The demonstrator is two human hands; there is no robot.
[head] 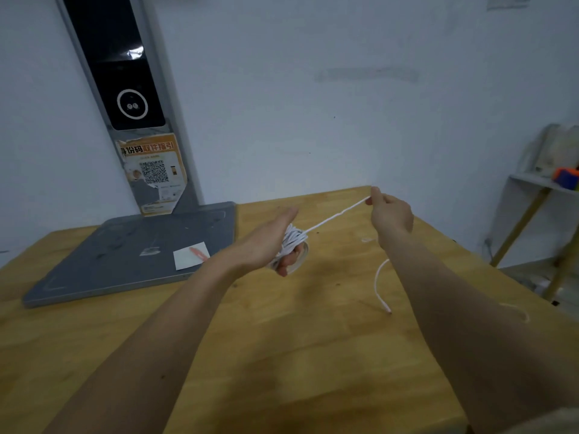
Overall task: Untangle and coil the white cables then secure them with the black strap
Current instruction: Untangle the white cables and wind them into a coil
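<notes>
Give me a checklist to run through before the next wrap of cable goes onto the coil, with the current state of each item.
1. Coil seated on the left hand: ok. The white cable coil is wound around it, fingers straight, thumb underneath.
2. Working strand held: ok. The right hand pinches the white cable strand.
3. Strand free of knots between the hands: ok, it runs straight and taut.
4. Loose cable end free: ok, it curves on the wooden table below the right forearm, snagged on nothing visible.
5. Black strap within reach: cannot tell, none is visible.
6. Clear tape roll below the coil: cannot tell whether it touches the cable.
</notes>
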